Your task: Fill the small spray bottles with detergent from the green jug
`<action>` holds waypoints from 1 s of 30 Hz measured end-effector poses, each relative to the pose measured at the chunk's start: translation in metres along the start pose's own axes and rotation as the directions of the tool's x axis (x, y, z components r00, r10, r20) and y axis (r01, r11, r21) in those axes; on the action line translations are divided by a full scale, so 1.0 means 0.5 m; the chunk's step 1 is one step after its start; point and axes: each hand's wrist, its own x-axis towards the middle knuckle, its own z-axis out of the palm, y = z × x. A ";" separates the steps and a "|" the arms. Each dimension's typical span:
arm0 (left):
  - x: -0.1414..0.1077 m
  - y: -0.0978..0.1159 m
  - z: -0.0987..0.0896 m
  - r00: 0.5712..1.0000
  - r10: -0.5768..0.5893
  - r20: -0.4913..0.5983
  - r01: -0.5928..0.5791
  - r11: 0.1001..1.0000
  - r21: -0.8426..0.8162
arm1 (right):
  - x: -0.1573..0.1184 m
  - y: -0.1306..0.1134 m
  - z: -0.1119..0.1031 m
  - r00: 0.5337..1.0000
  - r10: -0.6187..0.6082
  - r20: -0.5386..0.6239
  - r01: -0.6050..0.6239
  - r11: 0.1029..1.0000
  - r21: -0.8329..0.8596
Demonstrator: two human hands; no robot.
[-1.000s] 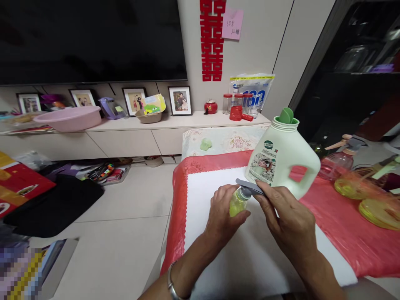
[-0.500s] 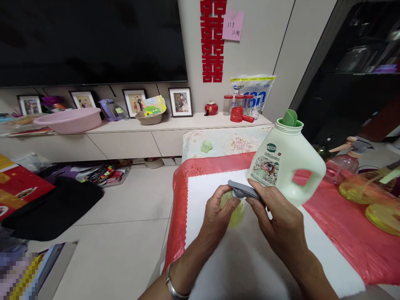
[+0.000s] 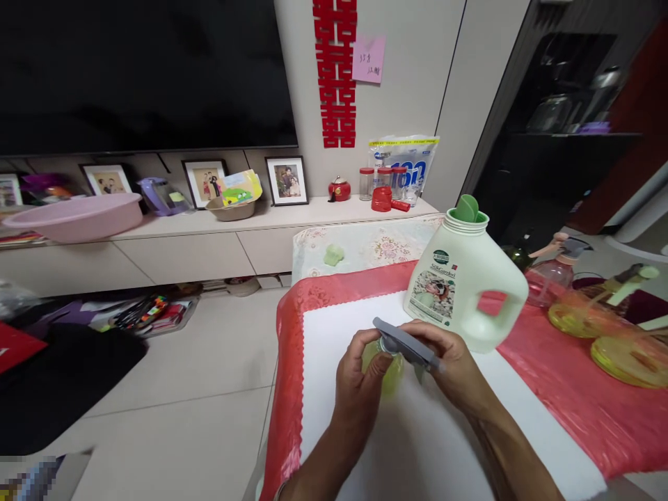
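Small bottle: your bottle [image 3: 392, 381] is above the near part of the white mat [image 3: 334, 334], between your two hands; yellow-green shows through its clear body, blurred towards the base.
Grey spray head: it [image 3: 406, 341] is at the bottle's neck, slanting down to the right; that much looks done, but you cannot tell from here whether it is seated tight, so the fastening may be what is left.
Left hand: yours [image 3: 360, 386] grips the bottle at its neck, thumb near, fingers curled round the far side.
Right hand: yours [image 3: 456, 365] grips the rear of the spray head, fingers along its far side.
Pale green jug: it [image 3: 480, 261] stands upright just beyond your right hand; its mouth is unsealed, a green cup-like piece [image 3: 467, 207] sitting tilted in it.
Red covering: it [image 3: 289, 376] runs under the mat; to the right are a pink spray bottle [image 3: 550, 282] and a yellow bottle [image 3: 629, 362] lying nearer you.
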 end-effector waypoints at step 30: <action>-0.016 -0.001 -0.005 1.000 0.007 0.003 -0.007 1.000 -0.014 | -0.015 -0.037 0.046 0.953 -0.290 0.091 0.298 0.828 -0.475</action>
